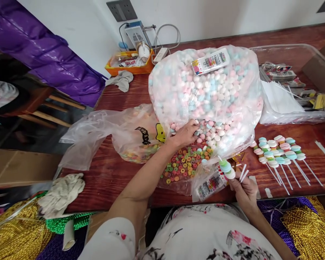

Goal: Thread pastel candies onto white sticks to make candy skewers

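My left hand point(188, 133) reaches into the mouth of a big clear bag point(206, 92) of pastel marshmallows. Its fingers curl down among the loose marshmallows point(216, 134); what they pinch, if anything, is hidden. Below that wrist lie small ring candies point(182, 164) in red, yellow, green and orange, on clear plastic. Near the table's front edge, my right hand point(245, 187) is closed around a candy skewer point(226, 169), its stick threaded with green, blue and white pieces. Several bare white sticks point(243, 173) poke out of the same hand.
Finished-looking candy skewers point(281, 151) lie in a row at right. Behind them stands a clear plastic bin point(292, 117) with white sticks and packets. An orange box point(130, 63), a power strip point(160, 55) and rags point(61, 195) sit leftward. A printed packet point(211, 186) lies at the front.
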Available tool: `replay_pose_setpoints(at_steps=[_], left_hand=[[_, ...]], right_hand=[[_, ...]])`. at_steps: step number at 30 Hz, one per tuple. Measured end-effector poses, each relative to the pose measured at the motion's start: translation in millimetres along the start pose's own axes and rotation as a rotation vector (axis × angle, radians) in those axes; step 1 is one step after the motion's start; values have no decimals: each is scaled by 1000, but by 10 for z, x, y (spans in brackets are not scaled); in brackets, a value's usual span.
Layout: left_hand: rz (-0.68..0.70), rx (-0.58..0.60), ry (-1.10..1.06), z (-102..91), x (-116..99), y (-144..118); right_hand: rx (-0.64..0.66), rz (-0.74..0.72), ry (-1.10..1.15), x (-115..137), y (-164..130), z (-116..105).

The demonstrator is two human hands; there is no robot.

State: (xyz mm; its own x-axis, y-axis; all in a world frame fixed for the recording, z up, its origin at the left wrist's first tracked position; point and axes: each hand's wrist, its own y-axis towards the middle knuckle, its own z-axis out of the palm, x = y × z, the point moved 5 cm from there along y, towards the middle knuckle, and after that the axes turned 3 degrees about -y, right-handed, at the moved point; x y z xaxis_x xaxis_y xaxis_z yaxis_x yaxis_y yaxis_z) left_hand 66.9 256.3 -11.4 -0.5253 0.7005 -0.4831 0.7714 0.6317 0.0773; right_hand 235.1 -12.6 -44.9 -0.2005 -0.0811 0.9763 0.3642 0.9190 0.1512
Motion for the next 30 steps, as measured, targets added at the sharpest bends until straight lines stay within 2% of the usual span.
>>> replay_pose_setpoints(at_steps=[3,7,10,15,18,20,22,25,30], left_hand=[[1,-35,56,47,-4,-34],[11,-136,81,80,5,-124],[-32,-193,33,90,28,-187],[-176,-297,-369,-61,53,-252],[-370,-258,-554,-137,113,-204],[-430,-171,-492,-134,125,-123],[-387,-107,-288,-106,100,-33],[-296,-93,-49,-13,44,8],[-215,-106,6,154,-41,-192]], right_hand=[[34,-28,-56,51,-12,50],[55,-48,-88,74,-16,73],[53,-43,-93,50,-19,77],[53,-41,-97,50,-12,96],[64,-47,-96,73,-3,116],[75,-53,-101,85,1,130],[81,-76,-107,103,1,136],[85,-119,-120,126,0,122],[79,-94,-137,85,12,78]])
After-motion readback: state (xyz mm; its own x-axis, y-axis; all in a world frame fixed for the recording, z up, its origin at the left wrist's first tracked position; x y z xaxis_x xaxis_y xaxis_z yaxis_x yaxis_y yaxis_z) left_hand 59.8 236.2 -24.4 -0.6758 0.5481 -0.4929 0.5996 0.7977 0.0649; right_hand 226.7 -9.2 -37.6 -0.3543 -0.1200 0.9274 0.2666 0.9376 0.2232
